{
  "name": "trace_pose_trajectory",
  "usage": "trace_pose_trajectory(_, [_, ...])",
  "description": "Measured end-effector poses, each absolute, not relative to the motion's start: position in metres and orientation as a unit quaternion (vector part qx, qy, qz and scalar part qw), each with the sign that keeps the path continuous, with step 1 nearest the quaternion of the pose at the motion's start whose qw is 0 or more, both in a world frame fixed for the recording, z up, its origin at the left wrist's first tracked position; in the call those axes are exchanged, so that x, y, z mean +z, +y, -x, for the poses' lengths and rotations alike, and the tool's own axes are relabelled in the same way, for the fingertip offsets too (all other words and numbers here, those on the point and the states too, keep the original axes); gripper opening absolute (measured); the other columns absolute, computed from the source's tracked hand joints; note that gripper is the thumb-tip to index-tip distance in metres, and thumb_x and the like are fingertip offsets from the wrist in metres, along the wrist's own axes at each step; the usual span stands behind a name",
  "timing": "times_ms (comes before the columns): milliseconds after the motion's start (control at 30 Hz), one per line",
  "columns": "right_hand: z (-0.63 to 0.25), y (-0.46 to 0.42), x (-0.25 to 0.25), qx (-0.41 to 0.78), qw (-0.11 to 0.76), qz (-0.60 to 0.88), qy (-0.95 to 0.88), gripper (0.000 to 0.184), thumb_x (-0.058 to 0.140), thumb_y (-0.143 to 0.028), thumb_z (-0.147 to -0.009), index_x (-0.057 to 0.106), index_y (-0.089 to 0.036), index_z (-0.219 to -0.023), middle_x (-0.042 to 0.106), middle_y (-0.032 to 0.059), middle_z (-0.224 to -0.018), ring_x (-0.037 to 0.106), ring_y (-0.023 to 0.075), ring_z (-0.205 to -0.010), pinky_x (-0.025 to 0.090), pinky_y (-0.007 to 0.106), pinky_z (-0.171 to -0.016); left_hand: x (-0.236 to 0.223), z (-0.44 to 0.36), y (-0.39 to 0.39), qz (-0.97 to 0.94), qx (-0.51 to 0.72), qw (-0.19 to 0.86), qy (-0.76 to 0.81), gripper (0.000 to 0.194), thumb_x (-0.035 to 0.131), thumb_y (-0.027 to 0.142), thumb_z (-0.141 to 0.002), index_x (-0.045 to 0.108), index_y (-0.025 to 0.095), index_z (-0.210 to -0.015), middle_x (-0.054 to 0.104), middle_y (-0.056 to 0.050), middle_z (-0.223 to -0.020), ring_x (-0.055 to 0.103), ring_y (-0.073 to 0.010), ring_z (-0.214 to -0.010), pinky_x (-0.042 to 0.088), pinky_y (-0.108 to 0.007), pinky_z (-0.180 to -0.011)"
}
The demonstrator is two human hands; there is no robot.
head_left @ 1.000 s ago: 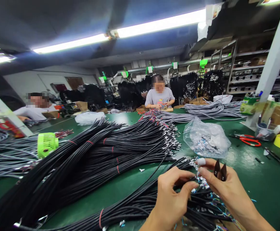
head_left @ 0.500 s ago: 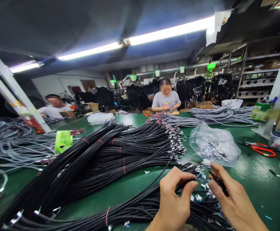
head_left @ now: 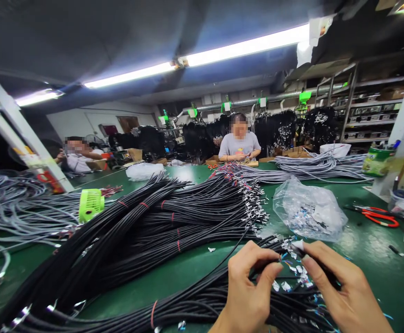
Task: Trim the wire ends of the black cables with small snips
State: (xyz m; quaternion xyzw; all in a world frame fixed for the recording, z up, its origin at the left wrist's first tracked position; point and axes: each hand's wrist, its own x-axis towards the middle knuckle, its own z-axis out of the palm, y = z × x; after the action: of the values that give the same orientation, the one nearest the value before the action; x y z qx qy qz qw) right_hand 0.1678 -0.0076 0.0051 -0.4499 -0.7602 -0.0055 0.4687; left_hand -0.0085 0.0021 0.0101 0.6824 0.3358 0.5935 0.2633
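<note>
My left hand is closed, thumb and forefinger pinching a black cable near its stripped end. Short coloured wires, blue and orange among them, stick out past its fingertips. To their right, my right hand is closed round a slim dark tool, mostly hidden by the fingers; its exact kind does not show. A white cover sits on that hand's index fingertip. Under both hands lies a bundle of black cables tied with a red band, and foil scraps are scattered by its ends.
Banded black cables with foil-wrapped ends fill the middle of the green table. A clear plastic bag holds scraps; red-handled scissors lie to its right. Grey cables and a green fan stand left. Two people sit beyond.
My right hand has tipped its white-covered index finger down and closed in beside the coloured wires. My left hand has shifted slightly left. A person at far left has raised a hand.
</note>
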Motion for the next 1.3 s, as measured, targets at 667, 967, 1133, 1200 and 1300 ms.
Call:
trace_pose_trajectory(667, [-0.1634, -0.0089, 0.0064, 0.02, 0.474, 0.396, -0.786, 0.021, 0.052, -0.023, -0.089, 0.069, -0.018, -0.101, 0.073, 0.0069, -0.092, 0.069, 0.0175, -0.086, 0.056, 0.018, -0.072, 0.0073, 0.0081, 0.0025, -0.697, 0.596, 0.249, 0.312, 0.011, 0.06, 0.015, -0.08, 0.071, 0.014, -0.082, 0.053, -0.003, -0.066, 0.05, -0.0113, -0.058, 0.037, -0.018, -0.047])
trace_pose_trajectory(967, [-0.1584, -0.0061, 0.0059, 0.04, 0.463, 0.412, -0.784, 0.022, 0.052, -0.025, -0.089, 0.071, -0.018, -0.098, 0.073, 0.0071, -0.09, 0.069, 0.0181, -0.087, 0.056, 0.019, -0.074, 0.0088, 0.0086, 0.003, -0.707, 0.591, 0.234, 0.31, 0.012, 0.059, 0.015, -0.08, 0.071, 0.012, -0.082, 0.052, -0.004, -0.066, 0.048, -0.0105, -0.055, 0.035, -0.018, -0.044])
trace_pose_trajectory(1133, [-0.1591, -0.0069, 0.0046, 0.045, 0.461, 0.412, -0.785, 0.022, 0.052, -0.025, -0.089, 0.07, -0.018, -0.099, 0.073, 0.0071, -0.091, 0.069, 0.0175, -0.085, 0.056, 0.019, -0.074, 0.007, 0.0078, 0.003, -0.714, 0.59, 0.21, 0.312, 0.012, 0.058, 0.014, -0.08, 0.07, 0.013, -0.084, 0.052, -0.003, -0.065, 0.047, -0.0096, -0.053, 0.035, -0.018, -0.044])
trace_pose_trajectory(1200, [-0.1597, -0.0067, 0.0039, 0.038, 0.466, 0.408, -0.784, 0.022, 0.052, -0.025, -0.089, 0.07, -0.019, -0.1, 0.073, 0.0069, -0.09, 0.069, 0.0182, -0.086, 0.057, 0.019, -0.071, 0.0068, 0.0075, 0.0026, -0.716, 0.589, 0.204, 0.315, 0.013, 0.058, 0.014, -0.08, 0.07, 0.013, -0.084, 0.052, -0.003, -0.066, 0.047, -0.0094, -0.052, 0.035, -0.018, -0.043])
trace_pose_trajectory(1300, [-0.1596, -0.007, 0.0038, 0.037, 0.47, 0.403, -0.784, 0.021, 0.052, -0.025, -0.089, 0.069, -0.02, -0.1, 0.072, 0.006, -0.088, 0.069, 0.0182, -0.085, 0.057, 0.019, -0.069, 0.0076, 0.0078, 0.0018, -0.719, 0.585, 0.199, 0.319, 0.013, 0.057, 0.014, -0.081, 0.07, 0.012, -0.083, 0.052, -0.003, -0.066, 0.047, -0.0094, -0.052, 0.034, -0.018, -0.043])
